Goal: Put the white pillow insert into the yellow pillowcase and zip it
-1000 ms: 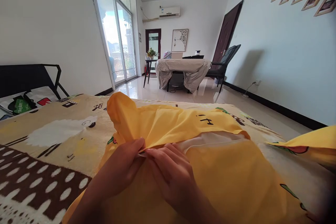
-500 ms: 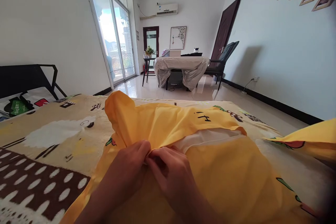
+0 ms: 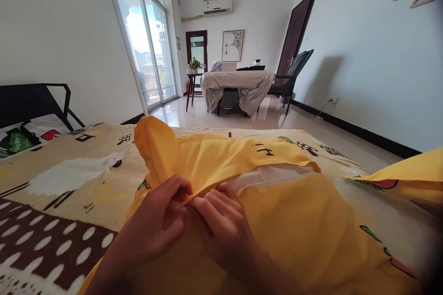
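A yellow pillowcase (image 3: 297, 212) with a "Hi" print and carrot pictures lies in front of me. White material (image 3: 266, 176) shows through the long gap between its flaps. My left hand (image 3: 162, 216) has its fingers curled on the edge at the left end of this gap, with the thumb lower and apart from the index finger. Right beside it, my right hand (image 3: 221, 221) pinches the same edge, its fingers bent. The fingertips of both hands are partly hidden in the folds.
Beneath lies a bed sheet (image 3: 69, 177) with a sheep print and a brown dotted band. More yellow cloth (image 3: 415, 173) is at the right. Beyond the bed stand a covered table (image 3: 238, 80) and a dark chair (image 3: 294, 73). Bags (image 3: 38, 131) sit at the left.
My left thumb has come away from the pinched edge and dropped lower, opening that hand somewhat. My right hand stays at the edge. The view has shifted slightly.
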The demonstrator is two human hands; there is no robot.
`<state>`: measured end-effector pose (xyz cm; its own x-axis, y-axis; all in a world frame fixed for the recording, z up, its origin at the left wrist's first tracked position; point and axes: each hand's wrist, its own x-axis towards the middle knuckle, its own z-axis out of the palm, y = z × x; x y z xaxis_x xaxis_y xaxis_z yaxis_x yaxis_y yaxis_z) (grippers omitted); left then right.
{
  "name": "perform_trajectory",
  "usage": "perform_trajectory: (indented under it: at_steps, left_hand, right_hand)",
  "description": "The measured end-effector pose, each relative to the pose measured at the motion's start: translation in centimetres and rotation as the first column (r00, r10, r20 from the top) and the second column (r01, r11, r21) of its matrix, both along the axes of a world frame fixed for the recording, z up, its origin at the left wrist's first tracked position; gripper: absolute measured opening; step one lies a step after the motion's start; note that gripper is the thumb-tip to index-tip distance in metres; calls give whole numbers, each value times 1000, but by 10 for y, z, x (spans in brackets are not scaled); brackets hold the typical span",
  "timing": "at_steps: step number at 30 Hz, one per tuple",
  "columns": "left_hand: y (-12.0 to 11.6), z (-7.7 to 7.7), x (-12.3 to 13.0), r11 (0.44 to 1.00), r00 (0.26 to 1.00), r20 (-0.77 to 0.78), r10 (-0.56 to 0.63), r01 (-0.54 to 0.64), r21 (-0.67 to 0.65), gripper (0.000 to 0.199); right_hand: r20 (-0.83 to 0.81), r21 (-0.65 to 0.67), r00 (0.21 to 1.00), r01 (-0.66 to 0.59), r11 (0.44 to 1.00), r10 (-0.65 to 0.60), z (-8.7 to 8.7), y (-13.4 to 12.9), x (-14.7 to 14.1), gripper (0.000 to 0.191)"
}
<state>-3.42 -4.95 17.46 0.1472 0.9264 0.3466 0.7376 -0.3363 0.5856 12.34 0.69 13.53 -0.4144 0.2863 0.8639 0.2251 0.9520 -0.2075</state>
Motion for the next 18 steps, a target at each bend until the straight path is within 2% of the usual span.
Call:
perform_trajectory:
  at_steps: [3,9,14,18]
  left_hand:
    - [1,2,-2,999,999,27,38,-37,-30,5]
    - [8,-3,-5,997,996,-83,40,-45,-57,27]
    - [9,-6,-7,994,999,13,40,-39,-106,29]
    - [8,-7,-9,992,998,-49,31,-36,-121,26]
  right_hand:
    - [16,27,1000,19,999,-19,0,2,2,19]
    - [26,47,998,59,997,-60,-2,5,3,18]
    - [34,94,992,115,989,-119,-4,8,-2,14]
    - [-14,-31,996,86,996,-86,0,6,-5,16]
